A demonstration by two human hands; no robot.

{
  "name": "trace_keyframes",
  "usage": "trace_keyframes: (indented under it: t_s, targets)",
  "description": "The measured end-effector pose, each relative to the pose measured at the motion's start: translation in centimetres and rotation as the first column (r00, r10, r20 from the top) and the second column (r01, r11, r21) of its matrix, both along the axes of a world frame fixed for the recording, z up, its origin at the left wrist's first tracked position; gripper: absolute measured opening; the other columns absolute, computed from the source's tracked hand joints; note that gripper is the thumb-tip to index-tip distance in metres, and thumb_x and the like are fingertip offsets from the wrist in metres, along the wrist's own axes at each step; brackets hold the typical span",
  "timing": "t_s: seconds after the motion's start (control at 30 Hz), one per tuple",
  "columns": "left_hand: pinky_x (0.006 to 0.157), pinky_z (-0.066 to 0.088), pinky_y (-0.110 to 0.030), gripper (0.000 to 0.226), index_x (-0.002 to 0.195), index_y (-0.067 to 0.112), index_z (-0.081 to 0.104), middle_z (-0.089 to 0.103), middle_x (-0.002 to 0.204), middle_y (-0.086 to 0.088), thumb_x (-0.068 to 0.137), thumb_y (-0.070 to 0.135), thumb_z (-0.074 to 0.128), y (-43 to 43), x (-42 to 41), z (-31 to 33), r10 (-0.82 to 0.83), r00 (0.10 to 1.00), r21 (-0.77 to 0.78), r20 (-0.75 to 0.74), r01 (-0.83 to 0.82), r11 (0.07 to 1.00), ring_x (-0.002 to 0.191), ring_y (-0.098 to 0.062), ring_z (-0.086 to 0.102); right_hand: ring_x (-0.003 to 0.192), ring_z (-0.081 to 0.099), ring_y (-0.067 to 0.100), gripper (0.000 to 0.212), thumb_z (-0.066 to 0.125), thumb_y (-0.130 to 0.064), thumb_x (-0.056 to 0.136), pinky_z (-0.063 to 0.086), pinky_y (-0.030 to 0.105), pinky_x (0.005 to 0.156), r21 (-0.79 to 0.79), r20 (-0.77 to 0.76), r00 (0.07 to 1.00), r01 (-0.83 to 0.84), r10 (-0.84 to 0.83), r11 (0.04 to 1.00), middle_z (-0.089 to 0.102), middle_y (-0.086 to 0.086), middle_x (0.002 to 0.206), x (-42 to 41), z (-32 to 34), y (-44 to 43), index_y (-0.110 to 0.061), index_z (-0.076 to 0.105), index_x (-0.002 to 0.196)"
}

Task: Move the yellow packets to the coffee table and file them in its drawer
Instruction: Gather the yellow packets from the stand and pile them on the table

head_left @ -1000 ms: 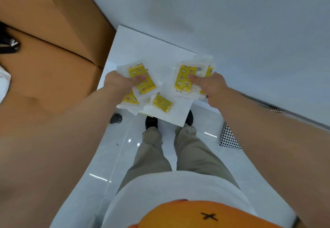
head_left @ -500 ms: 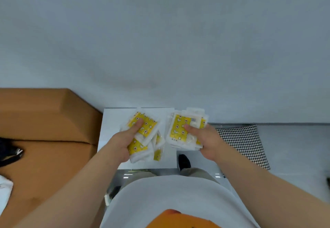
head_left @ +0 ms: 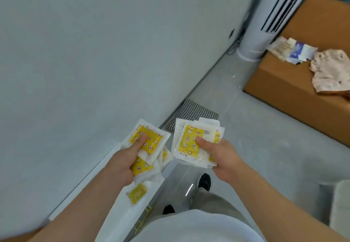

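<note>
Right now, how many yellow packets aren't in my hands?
1: a yellow packet lying on the white table beside the left hand; the forearms may hide others.

Two hands [head_left: 123, 164] [head_left: 223, 158], two packet stacks [head_left: 151, 144] [head_left: 186, 144], one loose packet [head_left: 137, 193].

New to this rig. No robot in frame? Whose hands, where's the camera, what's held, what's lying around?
There is no machine here. A person works bare-handed, and one wide-angle camera worn on their head looks forward and down, so the view is their own. The left hand grips a fanned bunch of yellow packets, thumb on top. The right hand pinches a second stack. One loose packet lies on the white surface below the left hand. By the wall lies a checked cushion. At far right is what looks like a brown couch with a cloth on it.
</note>
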State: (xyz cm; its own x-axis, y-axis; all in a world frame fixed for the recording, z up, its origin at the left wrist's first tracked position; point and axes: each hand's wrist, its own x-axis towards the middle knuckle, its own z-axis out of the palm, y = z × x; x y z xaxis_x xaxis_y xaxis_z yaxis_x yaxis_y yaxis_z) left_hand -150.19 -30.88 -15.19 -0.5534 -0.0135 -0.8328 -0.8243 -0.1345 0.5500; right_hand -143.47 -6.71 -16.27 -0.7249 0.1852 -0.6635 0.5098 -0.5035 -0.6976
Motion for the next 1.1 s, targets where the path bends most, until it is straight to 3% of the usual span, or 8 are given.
trace_keyframes:
  t_s: [0.2, 0.3, 0.43, 0.53, 0.83, 0.93, 1.0, 1.1]
  targets:
    - [0.078, 0.06, -0.05, 0.051, 0.106, 0.019, 0.077, 0.079, 0.095, -0.011, 0.069, 0.054, 0.084, 11.1, 2.1, 2.0, -0.328, 0.944, 0.102, -0.035, 0.33, 0.938, 0.086, -0.032, 0.077, 0.1, 0.076, 0.032, 0.037, 0.078, -0.007, 0.086, 0.06, 0.048, 0.086, 0.008, -0.036, 0.936, 0.351, -0.35, 0.936, 0.077, 0.011, 0.111, 9.0, 2.4, 6.9, -0.008, 0.07, 0.122]
    - [0.079, 0.06, -0.052, 0.05, 0.111, 0.019, 0.076, 0.079, 0.1, -0.011, 0.072, 0.05, 0.083, 17.1, 4.1, 3.2, -0.432, 0.9, 0.133, -0.061, 0.436, 0.89, 0.087, -0.032, 0.077, 0.101, 0.076, 0.032, 0.036, 0.078, -0.007, 0.086, 0.06, 0.047, 0.086, -0.006, -0.066, 0.874, 0.482, -0.481, 0.876, 0.077, 0.011, 0.112, 13.4, 3.2, 10.2, -0.008, 0.07, 0.122]
    - [0.08, 0.059, -0.051, 0.042, 0.104, 0.018, 0.076, 0.079, 0.095, -0.01, 0.076, 0.048, 0.082, 24.9, 8.4, 4.6, -0.532, 0.843, 0.131, -0.081, 0.538, 0.832, 0.085, -0.03, 0.076, 0.1, 0.076, 0.031, 0.039, 0.079, -0.007, 0.086, 0.06, 0.047, 0.086, -0.016, -0.089, 0.781, 0.62, -0.618, 0.785, 0.077, 0.011, 0.111, 20.0, 3.9, 15.2, -0.01, 0.069, 0.124]
    - [0.084, 0.058, -0.055, 0.04, 0.103, 0.017, 0.075, 0.079, 0.091, -0.011, 0.077, 0.047, 0.082, 30.3, 12.6, 4.9, -0.585, 0.806, 0.115, -0.09, 0.592, 0.797, 0.086, -0.032, 0.075, 0.099, 0.076, 0.031, 0.036, 0.077, -0.005, 0.087, 0.063, 0.044, 0.079, -0.027, -0.115, 0.71, 0.696, -0.694, 0.717, 0.078, 0.01, 0.11, 25.6, 4.2, 19.2, -0.011, 0.069, 0.121]
    - [0.074, 0.058, -0.05, 0.042, 0.106, 0.017, 0.074, 0.079, 0.087, -0.011, 0.078, 0.048, 0.08, 45.1, 27.0, 3.4, -0.701, 0.712, 0.08, -0.033, 0.701, 0.709, 0.084, -0.031, 0.074, 0.104, 0.074, 0.034, 0.041, 0.08, -0.008, 0.084, 0.055, 0.058, 0.097, -0.03, -0.102, 0.578, 0.812, -0.81, 0.583, 0.076, 0.013, 0.116, 42.7, 2.4, 30.9, -0.011, 0.069, 0.123]
    - [0.076, 0.058, -0.053, 0.039, 0.105, 0.017, 0.074, 0.079, 0.085, -0.011, 0.08, 0.047, 0.079, 49.7, 30.3, 3.1, -0.749, 0.663, 0.056, -0.002, 0.748, 0.662, 0.087, -0.032, 0.074, 0.101, 0.076, 0.031, 0.034, 0.077, -0.006, 0.088, 0.061, 0.05, 0.087, -0.035, -0.089, 0.5, 0.863, -0.861, 0.504, 0.078, 0.01, 0.111, 46.5, 2.3, 33.9, -0.011, 0.07, 0.121]
    - [0.085, 0.057, -0.057, 0.036, 0.102, 0.017, 0.074, 0.079, 0.083, -0.011, 0.08, 0.046, 0.079, 52.8, 31.9, 3.1, -0.783, 0.622, 0.041, -0.008, 0.783, 0.621, 0.088, -0.033, 0.073, 0.097, 0.077, 0.029, 0.029, 0.074, -0.004, 0.09, 0.064, 0.045, 0.079, -0.059, -0.086, 0.448, 0.889, -0.89, 0.454, 0.078, 0.009, 0.108, 48.2, 2.1, 35.8, -0.01, 0.07, 0.119]
    - [0.09, 0.056, -0.058, 0.039, 0.102, 0.018, 0.074, 0.079, 0.087, -0.011, 0.078, 0.047, 0.08, 58.1, 33.3, 2.6, -0.829, 0.559, 0.001, -0.005, 0.829, 0.559, 0.089, -0.033, 0.074, 0.096, 0.077, 0.029, 0.029, 0.075, -0.005, 0.09, 0.064, 0.043, 0.077, -0.067, -0.054, 0.361, 0.929, -0.931, 0.364, 0.079, 0.009, 0.107, 50.2, 1.1, 39.2, -0.01, 0.071, 0.119]
